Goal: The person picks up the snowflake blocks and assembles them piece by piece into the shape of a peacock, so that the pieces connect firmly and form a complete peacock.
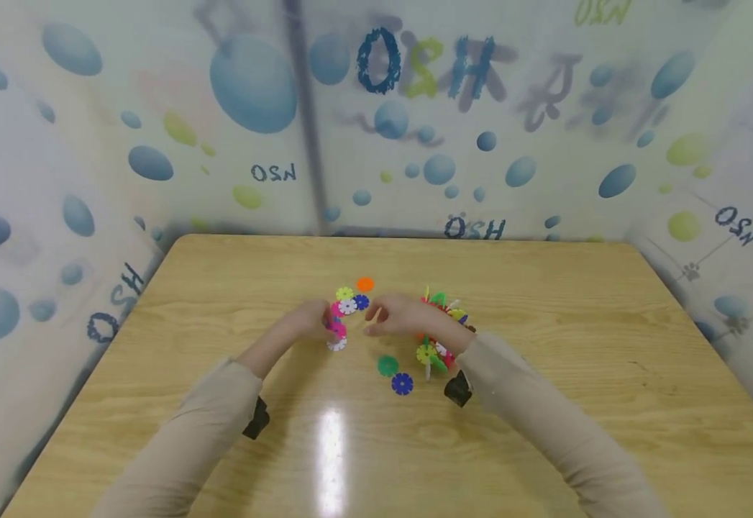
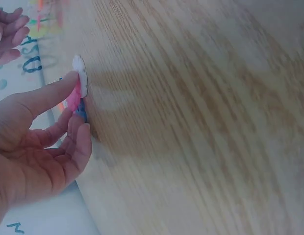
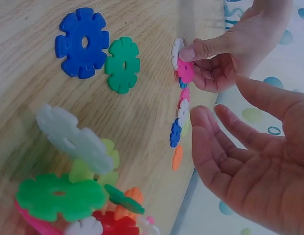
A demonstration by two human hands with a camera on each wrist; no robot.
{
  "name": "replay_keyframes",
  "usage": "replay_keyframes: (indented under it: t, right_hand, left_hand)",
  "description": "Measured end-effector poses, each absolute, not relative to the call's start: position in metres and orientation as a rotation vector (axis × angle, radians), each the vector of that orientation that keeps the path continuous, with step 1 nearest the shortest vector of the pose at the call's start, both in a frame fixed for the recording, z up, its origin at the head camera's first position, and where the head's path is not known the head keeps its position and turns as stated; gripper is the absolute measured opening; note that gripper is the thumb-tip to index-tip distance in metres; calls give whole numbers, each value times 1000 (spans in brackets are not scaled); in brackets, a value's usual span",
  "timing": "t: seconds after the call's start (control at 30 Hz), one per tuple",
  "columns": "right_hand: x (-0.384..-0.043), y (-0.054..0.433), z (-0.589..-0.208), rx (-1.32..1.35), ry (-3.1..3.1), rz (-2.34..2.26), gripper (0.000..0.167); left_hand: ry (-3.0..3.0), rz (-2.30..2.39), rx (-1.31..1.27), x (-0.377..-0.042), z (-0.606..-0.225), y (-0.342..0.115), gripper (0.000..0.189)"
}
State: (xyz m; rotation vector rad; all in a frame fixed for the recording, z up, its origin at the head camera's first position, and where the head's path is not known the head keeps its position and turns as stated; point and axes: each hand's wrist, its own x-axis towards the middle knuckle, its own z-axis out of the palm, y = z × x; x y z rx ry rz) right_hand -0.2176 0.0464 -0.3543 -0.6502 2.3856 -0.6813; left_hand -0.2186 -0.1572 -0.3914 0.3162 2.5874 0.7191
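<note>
My left hand (image 1: 314, 319) pinches a pink notched plastic disc (image 3: 185, 71) between thumb and fingers, low over the table. A white disc (image 3: 176, 53) overlaps the pink one at the thumb's side, and a bit of blue shows just below. Beyond them lie another white disc (image 1: 347, 306), a yellow disc (image 1: 344, 293), a dark blue disc (image 1: 360, 302) and an orange disc (image 1: 364, 284), close together. To the right of these hovers my right hand (image 1: 402, 316), its fingers loosely bent and apart from the thumb, holding nothing.
A pile of joined, many-coloured discs (image 1: 426, 354) sits under my right forearm, partly hidden by it. Nearer me, a green disc (image 1: 388, 365) and a large blue disc (image 1: 402, 384) lie flat on the wooden table (image 1: 577, 324). A patterned wall (image 1: 505, 173) stands behind.
</note>
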Motion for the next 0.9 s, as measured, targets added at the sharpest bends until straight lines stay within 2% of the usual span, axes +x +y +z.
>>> replay_keyframes:
  t: [0.23, 0.5, 0.67, 0.9]
  right_hand:
    - [-221, 56, -360, -615, 2299, -974, 31]
    - [-220, 68, -358, -616, 2059, -1401, 36]
    - [-217, 73, -348, -553, 1917, -1583, 42]
    - [-218, 76, -342, -609, 1915, -1608, 36]
  left_hand:
    - [2391, 1037, 361, -216, -387, -161, 14]
    - [2024, 1480, 419, -207, -364, -145, 22]
    - [1942, 1617, 343, -204, -350, -133, 26]
    - [1913, 1717, 281, -203, -343, -123, 30]
